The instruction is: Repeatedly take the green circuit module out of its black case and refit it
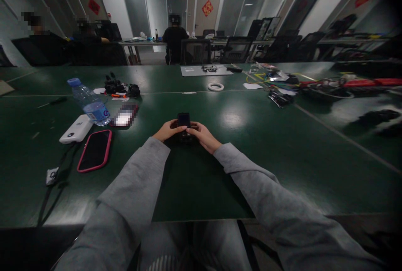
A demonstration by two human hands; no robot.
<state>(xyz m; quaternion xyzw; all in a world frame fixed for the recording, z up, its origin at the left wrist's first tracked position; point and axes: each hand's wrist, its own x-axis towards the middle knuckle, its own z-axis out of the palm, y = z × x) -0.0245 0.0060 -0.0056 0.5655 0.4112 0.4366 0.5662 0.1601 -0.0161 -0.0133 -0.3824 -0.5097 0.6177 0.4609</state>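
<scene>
Both hands hold a small black device with a dark screen (184, 120) upright, just over the green table (201, 187). My left hand (168, 130) closes on its left side, with the thumb laid across the front below the screen. From the right, my right hand (203, 135) grips it, its thumb also on the front. The fingers behind the device are mostly hidden. Its lower part looks dark and lumpy, and I cannot make out its exact kind.
On the left are a pink-rimmed phone (94, 150), a white power bank (76, 129) with a cable, a water bottle (94, 109) and another phone (124, 116). A white ring (215, 87) lies ahead. Wires (276, 77) clutter the right. People sit beyond the table.
</scene>
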